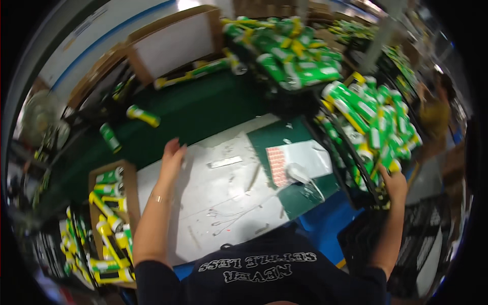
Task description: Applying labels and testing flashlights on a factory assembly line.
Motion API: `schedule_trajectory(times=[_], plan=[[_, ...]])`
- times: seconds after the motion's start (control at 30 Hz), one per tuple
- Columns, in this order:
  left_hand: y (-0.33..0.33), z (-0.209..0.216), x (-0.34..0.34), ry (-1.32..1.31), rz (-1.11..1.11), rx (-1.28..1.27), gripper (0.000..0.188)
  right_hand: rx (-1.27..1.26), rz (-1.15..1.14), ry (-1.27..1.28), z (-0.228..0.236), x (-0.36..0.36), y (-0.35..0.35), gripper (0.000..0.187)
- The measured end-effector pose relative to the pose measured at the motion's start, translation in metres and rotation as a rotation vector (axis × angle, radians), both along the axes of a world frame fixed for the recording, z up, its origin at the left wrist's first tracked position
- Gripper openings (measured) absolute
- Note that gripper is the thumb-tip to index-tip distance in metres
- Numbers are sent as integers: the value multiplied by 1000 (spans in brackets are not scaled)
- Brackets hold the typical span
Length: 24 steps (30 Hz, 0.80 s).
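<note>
My left hand is raised over the left part of the white work board. Its fingers are apart and nothing shows in them. Far to the right, my right hand reaches to the near edge of a black crate heaped with green, white and yellow cylinders. Its fingers touch the cylinders at that edge; blur and the pile hide whether they are closed round one. Beyond my left hand, one green and yellow cylinder and another green cylinder lie apart on the dark green surface.
A cardboard box of cylinders stands at the left. Another heap of cylinders rises at the back. On the table lie a sheet with red stickers, a white corded device and thin white cables. Another person is at far right.
</note>
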<state>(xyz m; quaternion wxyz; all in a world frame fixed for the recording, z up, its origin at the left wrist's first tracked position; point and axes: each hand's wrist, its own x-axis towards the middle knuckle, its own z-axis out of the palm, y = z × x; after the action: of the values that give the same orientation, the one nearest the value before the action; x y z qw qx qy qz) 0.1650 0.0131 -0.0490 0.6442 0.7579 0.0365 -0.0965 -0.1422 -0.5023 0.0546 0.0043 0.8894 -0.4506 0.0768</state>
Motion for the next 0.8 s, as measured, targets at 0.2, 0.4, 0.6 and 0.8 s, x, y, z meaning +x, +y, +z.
schedule_trajectory(times=[0.2,0.4,0.6,0.8], plan=[[38,-4,127,-424,413,1102,66,-120,134,-319,24,21,48,41],[94,-35,197,-70,491,353,72,129,557,-480,11,83,112,24],[39,18,86,247,115,-922,36,447,800,-531,-7,118,166,16],[-4,23,-40,462,-58,-1082,47,711,1126,-330,-24,146,240,21]])
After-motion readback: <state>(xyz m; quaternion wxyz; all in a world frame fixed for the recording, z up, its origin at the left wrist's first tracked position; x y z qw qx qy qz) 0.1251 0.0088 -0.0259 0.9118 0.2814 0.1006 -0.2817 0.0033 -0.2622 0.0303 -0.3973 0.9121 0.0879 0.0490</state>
